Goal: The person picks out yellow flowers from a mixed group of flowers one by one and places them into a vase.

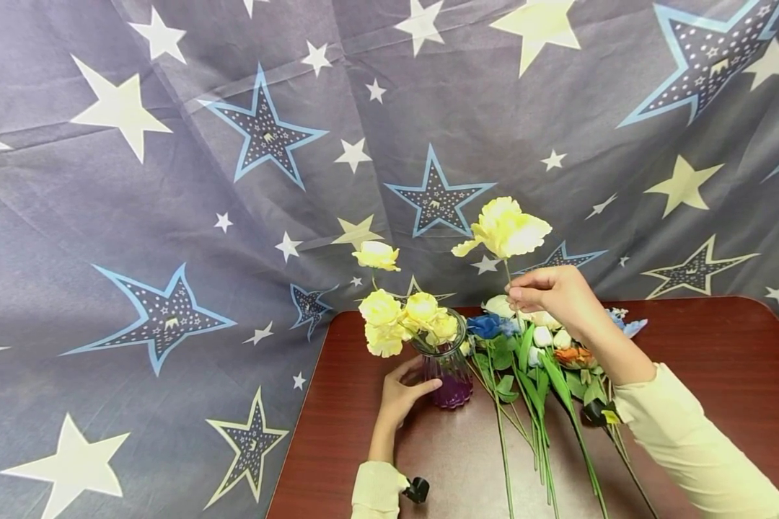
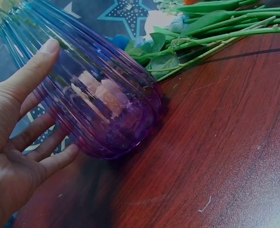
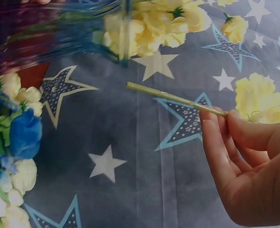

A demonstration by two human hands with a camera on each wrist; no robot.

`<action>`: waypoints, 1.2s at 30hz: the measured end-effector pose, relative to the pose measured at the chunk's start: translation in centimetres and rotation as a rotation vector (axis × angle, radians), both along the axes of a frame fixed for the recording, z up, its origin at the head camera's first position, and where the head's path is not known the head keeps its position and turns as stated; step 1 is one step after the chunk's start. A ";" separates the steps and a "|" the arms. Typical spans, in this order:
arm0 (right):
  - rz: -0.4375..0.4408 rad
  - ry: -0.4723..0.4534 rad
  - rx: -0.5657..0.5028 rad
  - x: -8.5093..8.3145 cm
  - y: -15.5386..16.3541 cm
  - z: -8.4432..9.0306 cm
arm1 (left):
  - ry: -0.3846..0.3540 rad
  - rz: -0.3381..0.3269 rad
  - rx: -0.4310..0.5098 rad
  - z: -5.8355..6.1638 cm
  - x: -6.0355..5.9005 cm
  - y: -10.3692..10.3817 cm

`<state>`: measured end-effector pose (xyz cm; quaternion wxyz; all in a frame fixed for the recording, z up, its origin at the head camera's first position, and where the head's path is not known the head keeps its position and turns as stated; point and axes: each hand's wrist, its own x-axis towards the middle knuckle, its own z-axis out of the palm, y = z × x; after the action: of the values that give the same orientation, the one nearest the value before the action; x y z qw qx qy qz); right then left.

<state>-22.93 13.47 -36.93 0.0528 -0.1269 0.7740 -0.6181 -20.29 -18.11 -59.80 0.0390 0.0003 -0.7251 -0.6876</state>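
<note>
Two hands busy: left hand [image 1: 399, 396] cupping purple vase [image 1: 451, 378], right hand [image 1: 555, 292] pinching yellow flower [image 1: 506, 229] stem. Mid-insertion; next needs stem end lined up over vase mouth.

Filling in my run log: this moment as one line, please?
left hand holds purple vase | right hand pinches yellow flower stem | loose flowers on table
</note>
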 end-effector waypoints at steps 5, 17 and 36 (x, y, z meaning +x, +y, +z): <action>0.014 0.011 -0.060 -0.1 -0.9 0.7 | -0.005 0.003 -0.005 0.1 0.1 0.0; 0.034 0.063 -0.224 -0.3 -2.9 0.3 | -0.012 0.000 -0.001 0.1 0.1 -0.1; 0.057 0.216 -0.285 -0.6 -5.0 -1.0 | 0.002 -0.005 -0.002 0.0 0.2 -0.1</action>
<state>-23.58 8.51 -37.95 -0.0315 -0.2207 0.6758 -0.7025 -20.11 -18.24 -59.75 0.0382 -0.0024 -0.7257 -0.6869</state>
